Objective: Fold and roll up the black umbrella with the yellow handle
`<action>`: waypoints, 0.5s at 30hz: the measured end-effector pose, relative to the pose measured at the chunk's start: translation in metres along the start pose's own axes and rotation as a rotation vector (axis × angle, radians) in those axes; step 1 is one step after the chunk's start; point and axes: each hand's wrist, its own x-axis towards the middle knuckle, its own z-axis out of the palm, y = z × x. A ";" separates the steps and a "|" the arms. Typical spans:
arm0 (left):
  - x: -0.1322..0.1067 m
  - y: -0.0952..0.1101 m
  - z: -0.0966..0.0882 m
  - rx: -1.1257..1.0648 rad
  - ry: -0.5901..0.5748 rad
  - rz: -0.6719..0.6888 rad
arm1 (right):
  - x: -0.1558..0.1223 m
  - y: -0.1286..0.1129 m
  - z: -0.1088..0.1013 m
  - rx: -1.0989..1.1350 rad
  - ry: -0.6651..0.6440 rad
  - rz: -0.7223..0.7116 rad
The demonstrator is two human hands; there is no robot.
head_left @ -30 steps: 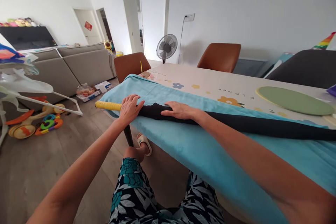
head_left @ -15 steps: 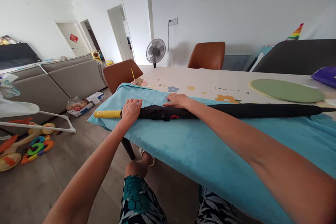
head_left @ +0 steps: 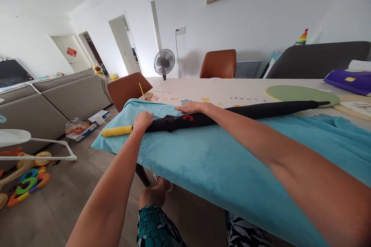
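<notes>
A long black folded umbrella (head_left: 246,112) with a yellow handle (head_left: 116,131) lies across a light blue towel (head_left: 220,154) spread on the table. My left hand (head_left: 142,120) is curled over the umbrella where the black fabric meets the yellow handle. My right hand (head_left: 191,107) lies flat on top of the rolled black fabric, fingers stretched out, a little to the right of the left hand. A red mark shows on the fabric just under my right hand.
A green round mat (head_left: 301,93) and a purple item (head_left: 348,81) lie at the table's far right. Brown chairs (head_left: 217,63) stand around the floral tablecloth (head_left: 232,94). A grey sofa (head_left: 52,100), a fan (head_left: 164,62) and ring toys (head_left: 26,181) are on the left.
The umbrella has rolled away from me across the towel, with both hands still on it. Its tip is now in view near the green mat, and the red mark has turned up.
</notes>
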 end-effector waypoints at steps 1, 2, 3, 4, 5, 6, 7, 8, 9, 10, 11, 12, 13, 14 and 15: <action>0.003 0.000 0.000 0.004 -0.002 -0.003 | -0.007 0.001 -0.002 0.020 0.018 -0.056; 0.006 0.001 0.001 0.007 -0.003 -0.008 | -0.014 0.002 -0.003 0.028 0.044 -0.108; 0.008 0.001 0.001 0.010 -0.002 -0.014 | -0.021 0.003 -0.003 0.030 0.074 -0.150; 0.011 0.001 0.002 0.011 0.000 -0.020 | -0.028 0.003 -0.001 0.033 0.107 -0.181; 0.013 0.002 0.002 0.013 0.001 -0.026 | -0.035 0.003 0.002 0.037 0.137 -0.201; 0.016 0.002 0.002 0.015 0.002 -0.032 | -0.041 0.003 0.006 0.040 0.164 -0.221; 0.018 0.003 0.003 0.017 0.003 -0.037 | -0.047 0.002 0.011 0.039 0.187 -0.253; 0.020 0.003 0.003 0.019 0.003 -0.041 | -0.051 0.001 0.016 0.030 0.210 -0.297; 0.021 0.004 0.003 0.022 0.004 -0.045 | -0.054 -0.001 0.020 0.017 0.229 -0.336; 0.022 0.005 0.003 0.025 0.005 -0.049 | -0.056 -0.002 0.025 0.003 0.241 -0.359; 0.023 0.005 0.003 0.029 0.006 -0.054 | -0.056 -0.005 0.028 -0.003 0.248 -0.368; 0.024 0.006 0.004 0.034 0.008 -0.059 | -0.056 -0.008 0.031 0.003 0.255 -0.361; 0.025 0.006 0.004 0.038 0.009 -0.064 | -0.054 -0.011 0.033 0.022 0.261 -0.340; 0.025 0.006 0.004 0.042 0.010 -0.067 | -0.052 -0.013 0.034 0.049 0.266 -0.310; 0.025 0.006 0.004 0.046 0.010 -0.068 | -0.050 -0.016 0.035 0.078 0.272 -0.281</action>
